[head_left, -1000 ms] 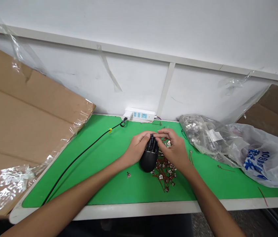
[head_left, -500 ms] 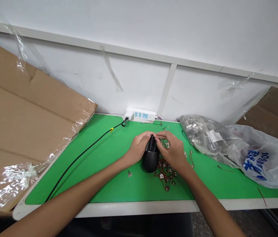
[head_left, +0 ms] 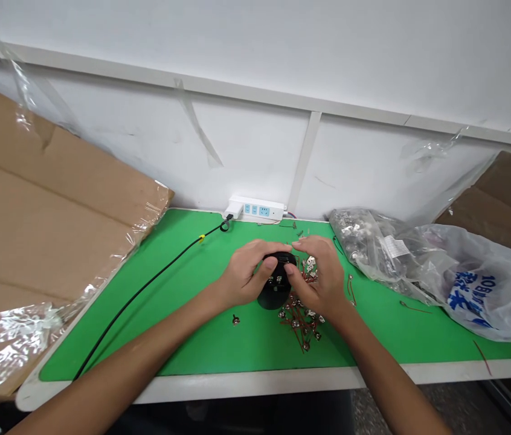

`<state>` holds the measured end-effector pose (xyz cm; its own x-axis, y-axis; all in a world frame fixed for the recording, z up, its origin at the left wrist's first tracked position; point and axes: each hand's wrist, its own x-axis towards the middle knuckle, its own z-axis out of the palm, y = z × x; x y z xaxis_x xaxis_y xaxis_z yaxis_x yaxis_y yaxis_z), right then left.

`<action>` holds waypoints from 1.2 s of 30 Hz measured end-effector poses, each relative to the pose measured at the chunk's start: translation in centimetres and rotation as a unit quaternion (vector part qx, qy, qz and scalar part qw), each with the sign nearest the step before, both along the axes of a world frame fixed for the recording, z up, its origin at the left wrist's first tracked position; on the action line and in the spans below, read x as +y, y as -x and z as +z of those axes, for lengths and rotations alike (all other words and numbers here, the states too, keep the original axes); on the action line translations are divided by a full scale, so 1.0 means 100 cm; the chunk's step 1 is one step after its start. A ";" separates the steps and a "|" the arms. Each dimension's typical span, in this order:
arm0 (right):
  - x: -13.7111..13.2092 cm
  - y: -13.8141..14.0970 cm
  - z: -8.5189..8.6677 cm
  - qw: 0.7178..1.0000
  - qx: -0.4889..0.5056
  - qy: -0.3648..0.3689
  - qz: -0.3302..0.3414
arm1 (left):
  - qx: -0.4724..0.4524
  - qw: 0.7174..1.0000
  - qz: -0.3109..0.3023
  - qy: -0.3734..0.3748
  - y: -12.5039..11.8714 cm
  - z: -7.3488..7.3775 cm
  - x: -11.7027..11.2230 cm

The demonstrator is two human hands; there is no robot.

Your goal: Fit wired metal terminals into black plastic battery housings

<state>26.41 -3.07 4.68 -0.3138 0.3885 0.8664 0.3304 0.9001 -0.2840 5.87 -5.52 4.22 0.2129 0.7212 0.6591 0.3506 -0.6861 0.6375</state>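
Between my two hands is a black rounded device point(head_left: 273, 298), its exact kind unclear. Its end is tipped toward me and shows a few small shiny spots, perhaps metal contacts. My left hand point(head_left: 247, 272) grips its left side, thumb on the upper face and fingers behind the far edge. On the other side, my right hand point(head_left: 322, 278) holds it with the thumb pressed near the top and the index finger curved over the far rim. Small metal parts with reddish-brown wires point(head_left: 301, 323) lie in a pile beside and partly under my right hand.
A single small metal part point(head_left: 236, 320) lies left of the device on the green mat point(head_left: 192, 344). A power strip point(head_left: 262, 209) with a plugged-in black cable point(head_left: 147, 277) sits by the wall. Cardboard point(head_left: 56, 205) stands left; plastic bags point(head_left: 477, 290) lie right.
The black device has been tilted, so its long slotted face no longer shows and its end faces me. Both thumbs have shifted onto that end. The camera view has moved slightly.
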 end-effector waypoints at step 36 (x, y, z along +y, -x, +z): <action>0.015 0.003 -0.006 0.922 -0.040 0.385 -0.022 | -0.375 0.835 -0.045 0.401 -0.030 -0.015 0.021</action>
